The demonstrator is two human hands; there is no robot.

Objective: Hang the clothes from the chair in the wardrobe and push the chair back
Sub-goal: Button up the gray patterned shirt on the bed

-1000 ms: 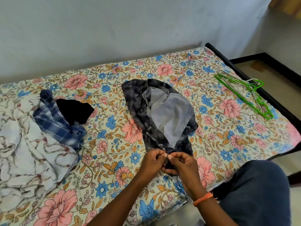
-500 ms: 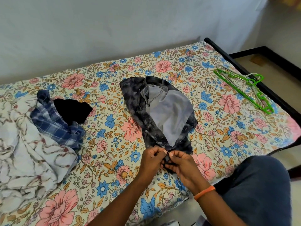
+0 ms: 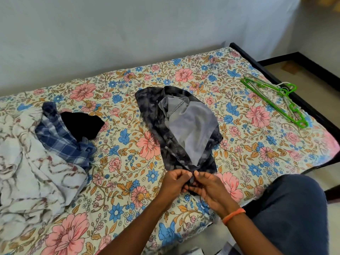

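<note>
— Listing the bed [image 3: 128, 181], floral sheet: what sits at its middle?
— Dark mottled shirt [image 3: 156, 126], pale grey lining up, near edge toward the person.
— Hands?
— Left hand [image 3: 174, 183] and right hand [image 3: 209, 186] both pinching the shirt's near hem, fingertips almost touching.
— Remainder?
— Blue plaid garment [image 3: 60, 142], black cloth [image 3: 81, 124], white patterned fabric [image 3: 27, 172] left; green hangers [image 3: 276, 100] far right.

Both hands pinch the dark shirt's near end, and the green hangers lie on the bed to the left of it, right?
Not quite. The head view shows the green hangers to the right of the dark shirt, near the bed edge. Both the left hand and right hand do pinch its near end.
</note>
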